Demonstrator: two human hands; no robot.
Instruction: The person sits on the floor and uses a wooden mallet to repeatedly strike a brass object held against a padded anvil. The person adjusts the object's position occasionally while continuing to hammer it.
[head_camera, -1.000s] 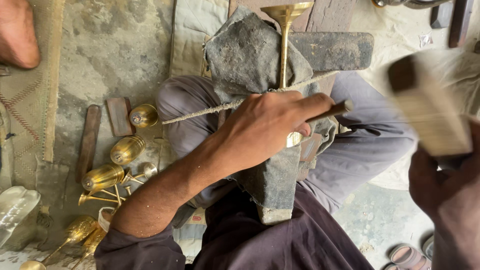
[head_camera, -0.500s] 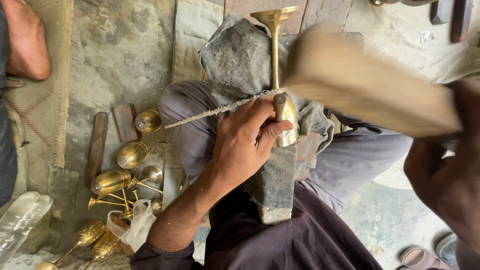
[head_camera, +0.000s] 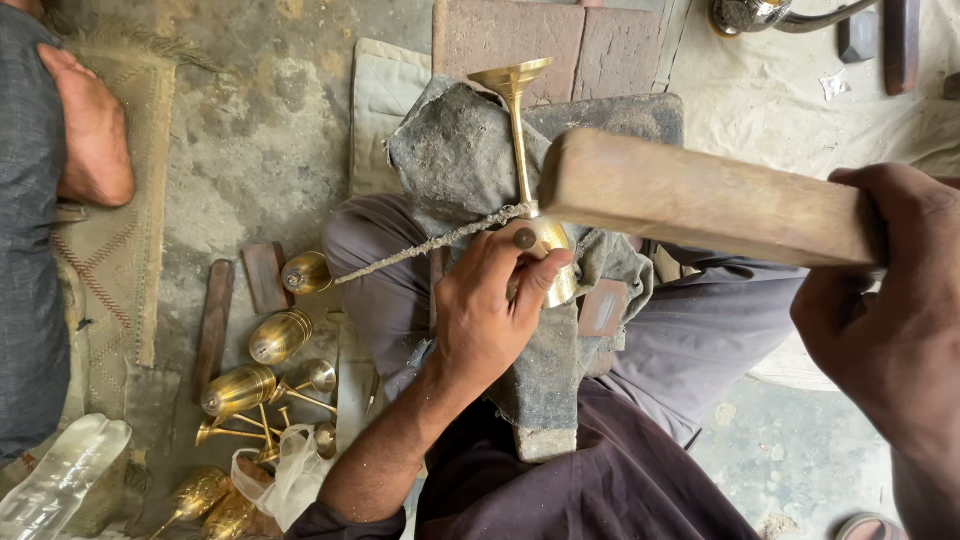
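Observation:
A brass goblet lies on its side across a cloth-covered block on my lap, foot pointing away from me. My left hand grips the goblet's cup and pinches a small round-headed punch against it. A rough twisted rod runs from the cup out to the left. My right hand is closed on the handle of a thick wooden bat, whose head hovers just above the cup and punch.
Several brass goblets and cups lie on the floor at left, beside wooden strips and a plastic bag. Another person's foot rests on a mat at upper left. Bricks lie beyond the block.
The wooden bat has swung in from the right and now sits over the goblet's cup. My left hand has slid down onto the cup and holds the punch there.

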